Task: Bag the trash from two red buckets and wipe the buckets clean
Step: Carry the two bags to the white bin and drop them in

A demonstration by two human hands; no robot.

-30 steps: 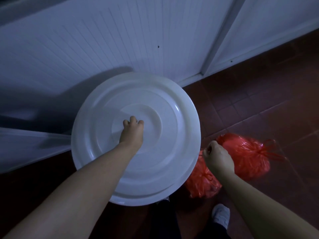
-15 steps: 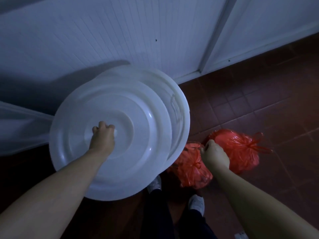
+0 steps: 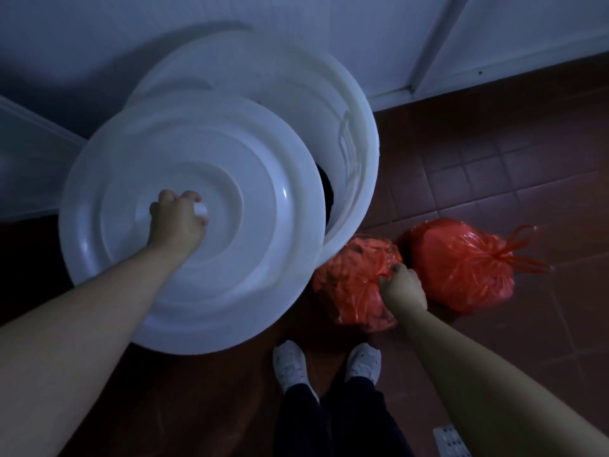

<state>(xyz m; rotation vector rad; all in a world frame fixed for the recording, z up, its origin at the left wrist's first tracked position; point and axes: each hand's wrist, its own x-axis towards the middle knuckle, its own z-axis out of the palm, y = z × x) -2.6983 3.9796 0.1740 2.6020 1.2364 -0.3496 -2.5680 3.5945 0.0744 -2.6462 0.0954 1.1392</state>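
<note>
Disposal stage, by the look of it: trash already bagged, white bin uncovered against the wall. Lid pulled off toward the left, tilted, gripped at its centre knob by left hand. Two knotted red bags on the tiled floor just right of the bin, roughly round, no clear long axis; far bag's ties pointing right. Near bag pinched at its knot by right hand. Next move likely needs a lift clear over the bin rim.
</note>
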